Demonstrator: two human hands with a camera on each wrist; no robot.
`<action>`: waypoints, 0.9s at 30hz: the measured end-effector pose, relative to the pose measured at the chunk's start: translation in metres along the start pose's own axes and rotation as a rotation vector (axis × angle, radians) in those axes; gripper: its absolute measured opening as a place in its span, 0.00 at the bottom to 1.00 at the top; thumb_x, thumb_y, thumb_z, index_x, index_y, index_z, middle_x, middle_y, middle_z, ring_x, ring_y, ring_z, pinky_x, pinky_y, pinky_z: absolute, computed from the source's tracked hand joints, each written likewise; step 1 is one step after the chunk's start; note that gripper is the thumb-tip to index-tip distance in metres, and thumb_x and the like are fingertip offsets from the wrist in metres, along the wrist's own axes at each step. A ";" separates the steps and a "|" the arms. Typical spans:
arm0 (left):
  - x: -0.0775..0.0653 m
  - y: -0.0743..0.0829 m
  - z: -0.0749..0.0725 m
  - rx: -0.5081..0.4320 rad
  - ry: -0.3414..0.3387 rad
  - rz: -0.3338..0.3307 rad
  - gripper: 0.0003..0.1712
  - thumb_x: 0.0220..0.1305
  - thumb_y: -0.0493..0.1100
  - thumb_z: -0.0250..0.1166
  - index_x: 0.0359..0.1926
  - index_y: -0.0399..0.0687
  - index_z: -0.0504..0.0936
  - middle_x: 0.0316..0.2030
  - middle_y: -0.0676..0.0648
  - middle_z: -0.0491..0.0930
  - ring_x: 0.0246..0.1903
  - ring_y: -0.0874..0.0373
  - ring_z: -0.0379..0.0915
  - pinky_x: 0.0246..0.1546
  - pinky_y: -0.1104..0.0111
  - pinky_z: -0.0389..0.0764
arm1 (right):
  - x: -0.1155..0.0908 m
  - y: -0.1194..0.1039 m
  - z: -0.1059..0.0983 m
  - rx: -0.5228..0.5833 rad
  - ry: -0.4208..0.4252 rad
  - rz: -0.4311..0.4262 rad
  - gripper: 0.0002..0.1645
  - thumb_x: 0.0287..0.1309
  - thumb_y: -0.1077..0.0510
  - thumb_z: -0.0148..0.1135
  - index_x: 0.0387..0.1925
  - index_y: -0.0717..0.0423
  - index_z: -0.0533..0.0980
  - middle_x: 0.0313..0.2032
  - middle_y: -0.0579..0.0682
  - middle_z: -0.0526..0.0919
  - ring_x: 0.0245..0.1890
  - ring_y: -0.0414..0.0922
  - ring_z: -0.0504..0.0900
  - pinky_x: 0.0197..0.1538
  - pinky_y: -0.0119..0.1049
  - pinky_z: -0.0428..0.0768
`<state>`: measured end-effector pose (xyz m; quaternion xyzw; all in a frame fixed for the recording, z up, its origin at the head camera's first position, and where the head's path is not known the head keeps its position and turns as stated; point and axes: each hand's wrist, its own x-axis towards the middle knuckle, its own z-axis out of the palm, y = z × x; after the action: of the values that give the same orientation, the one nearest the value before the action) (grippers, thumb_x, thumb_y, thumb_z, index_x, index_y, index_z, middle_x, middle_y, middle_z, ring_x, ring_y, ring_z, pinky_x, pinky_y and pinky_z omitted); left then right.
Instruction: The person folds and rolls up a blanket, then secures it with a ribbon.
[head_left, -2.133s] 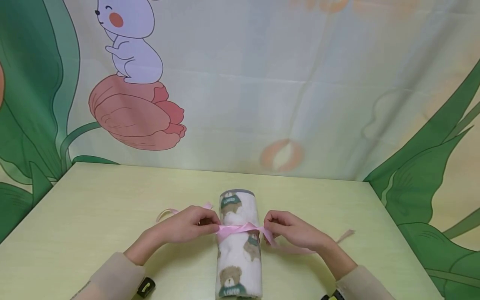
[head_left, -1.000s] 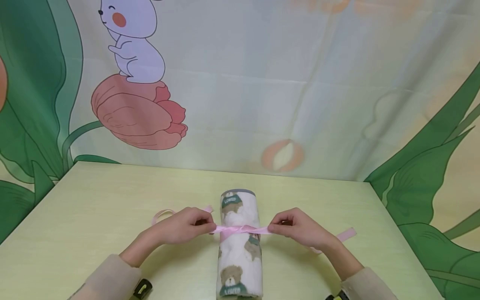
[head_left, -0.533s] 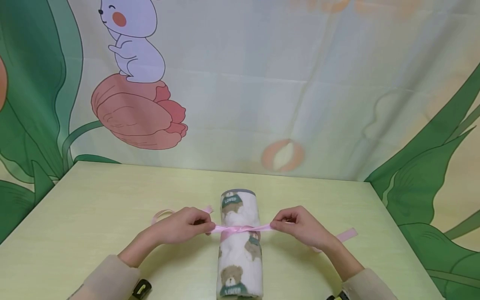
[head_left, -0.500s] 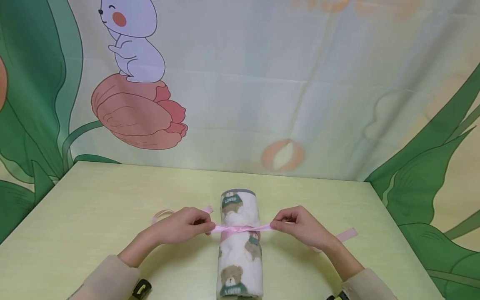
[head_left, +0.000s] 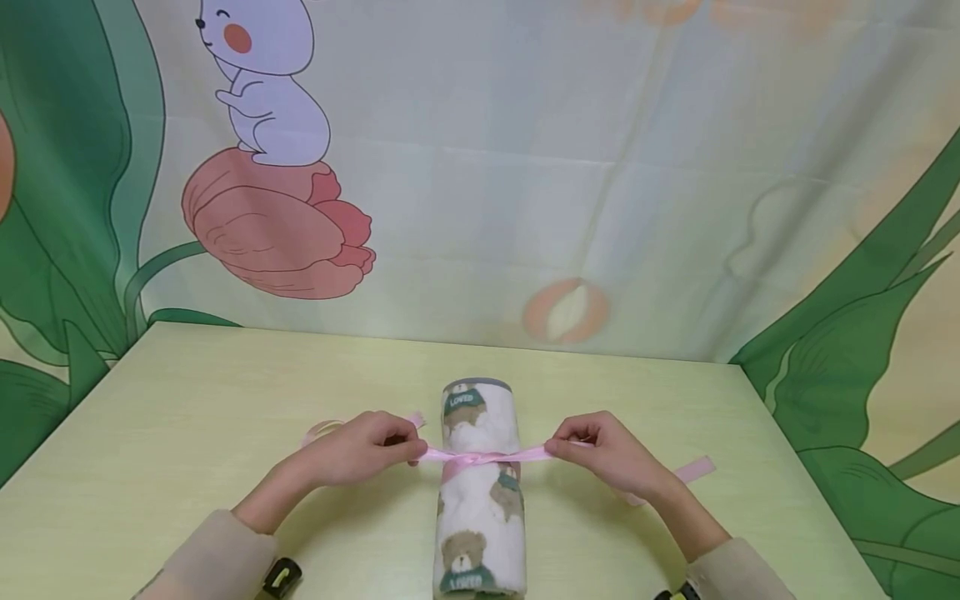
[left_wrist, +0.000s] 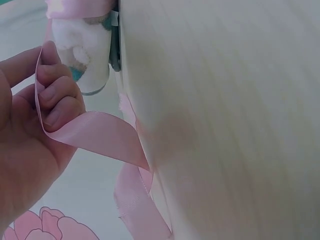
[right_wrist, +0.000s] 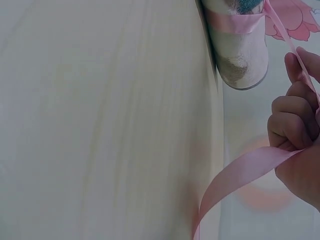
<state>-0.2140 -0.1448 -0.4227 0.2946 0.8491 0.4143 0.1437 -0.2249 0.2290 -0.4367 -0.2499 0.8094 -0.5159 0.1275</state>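
A rolled white towel [head_left: 480, 517] printed with brown bears lies lengthwise on the table, its far end edged in grey. Around its middle runs a pink ribbon [head_left: 474, 459], crossed over itself on top. My left hand [head_left: 367, 450] pinches one ribbon end on the left of the roll; my right hand [head_left: 607, 454] pinches the other on the right. Both lengths are stretched nearly straight from the crossing. In the left wrist view the ribbon tail [left_wrist: 102, 135] passes through the palm and hangs to the table. The right wrist view shows the other tail [right_wrist: 240, 172] likewise trailing from the hand.
The pale yellow table [head_left: 225, 392] extends on both sides of the roll. Loose ribbon tails lie behind the left hand and beside the right wrist. A printed cloth backdrop [head_left: 465, 183] with a rabbit, flowers and leaves hangs behind the table's far edge.
Both hands have drawn apart, the left slightly leftward and the right rightward and a little up. The ribbon's right part went from slack to taut across the towel. The towel stays in place.
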 end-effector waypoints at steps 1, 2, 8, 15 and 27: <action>0.000 0.000 0.000 -0.004 0.002 -0.003 0.15 0.77 0.48 0.60 0.34 0.45 0.85 0.21 0.56 0.68 0.20 0.65 0.56 0.26 0.69 0.63 | 0.000 0.000 0.000 -0.003 0.001 0.004 0.15 0.69 0.56 0.67 0.35 0.67 0.83 0.30 0.65 0.79 0.31 0.40 0.70 0.39 0.33 0.71; 0.000 0.000 0.000 -0.006 0.005 -0.004 0.15 0.77 0.48 0.60 0.34 0.45 0.85 0.21 0.56 0.67 0.20 0.65 0.56 0.26 0.69 0.63 | 0.000 0.001 -0.001 -0.004 0.001 0.007 0.15 0.69 0.55 0.67 0.35 0.66 0.83 0.30 0.65 0.79 0.30 0.40 0.70 0.38 0.33 0.71; -0.002 0.000 -0.001 -0.005 0.016 -0.019 0.15 0.76 0.48 0.61 0.34 0.45 0.85 0.21 0.56 0.67 0.19 0.65 0.56 0.26 0.68 0.63 | -0.003 0.003 -0.003 0.011 -0.013 0.031 0.16 0.69 0.55 0.67 0.34 0.67 0.82 0.25 0.55 0.75 0.27 0.39 0.65 0.34 0.32 0.66; -0.004 0.002 -0.002 -0.003 0.030 -0.022 0.14 0.76 0.47 0.62 0.33 0.45 0.85 0.20 0.56 0.65 0.18 0.65 0.54 0.25 0.69 0.62 | -0.007 0.004 -0.008 -0.001 -0.052 0.078 0.19 0.70 0.53 0.66 0.33 0.69 0.80 0.21 0.45 0.67 0.23 0.39 0.61 0.31 0.31 0.62; -0.005 -0.005 0.000 0.025 0.076 -0.027 0.14 0.75 0.46 0.63 0.32 0.46 0.86 0.18 0.57 0.66 0.17 0.65 0.55 0.21 0.72 0.59 | -0.010 0.009 -0.018 -0.020 -0.159 0.166 0.20 0.72 0.51 0.64 0.36 0.68 0.80 0.20 0.45 0.62 0.21 0.39 0.56 0.28 0.33 0.59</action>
<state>-0.2120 -0.1496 -0.4265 0.2689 0.8629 0.4127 0.1133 -0.2277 0.2517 -0.4378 -0.2233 0.8197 -0.4742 0.2310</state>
